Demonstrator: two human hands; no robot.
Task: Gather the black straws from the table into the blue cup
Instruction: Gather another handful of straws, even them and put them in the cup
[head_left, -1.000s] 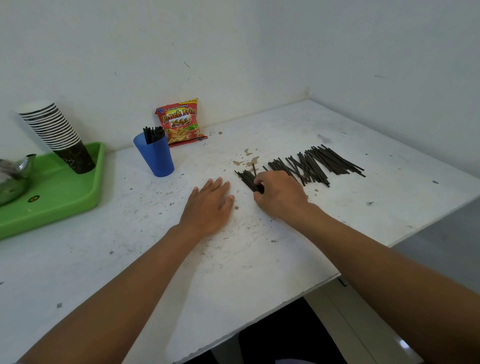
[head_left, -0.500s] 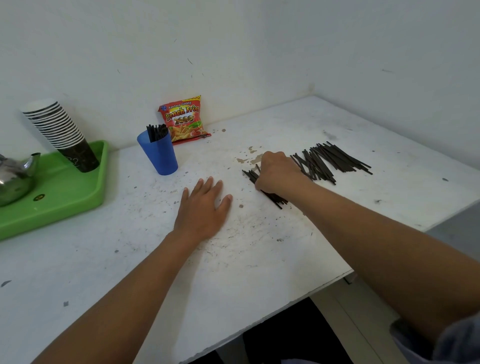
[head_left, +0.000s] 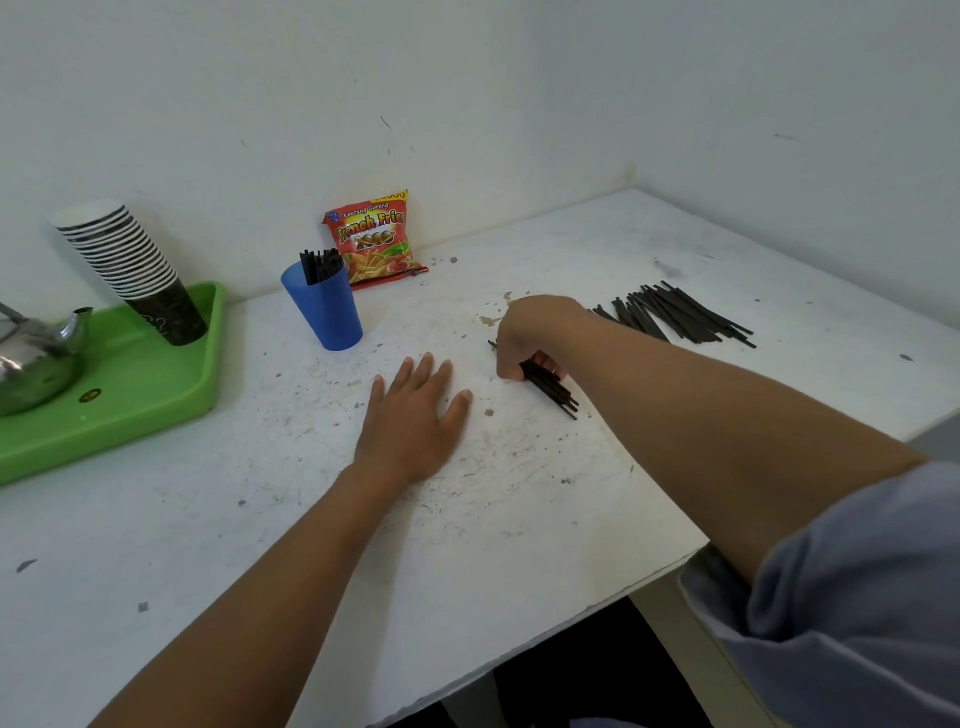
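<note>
A moment ago my right hand (head_left: 537, 338) was flat over the near end of the straw row with the pieces only loosely under my fingers; now it has curled shut around a small bundle of black straws (head_left: 550, 387), whose dark ends stick out below my palm toward the front edge of the table (head_left: 519, 519). I read that as the gathering pinch being done, so this batch should be ready to lift and carry over to the blue cup (head_left: 324, 306), though whether the bundle has left the surface yet I cannot tell. My left hand (head_left: 415, 421) has stayed where it was, open and pressed flat on the tabletop between the cup and my right hand, holding nothing. The cup stands upright toward the back of the table, just in front of a red snack packet (head_left: 371, 236) that leans on the wall, and it already holds a cluster of straws (head_left: 319, 266) poking above its rim. The larger share is still out: a loose fan of straws (head_left: 675, 317) lies flat beyond my right wrist, toward the right edge of the table, thin, matte and roughly parallel, some overlapping. They look light and slippery enough to slide out of a loose fist.
</note>
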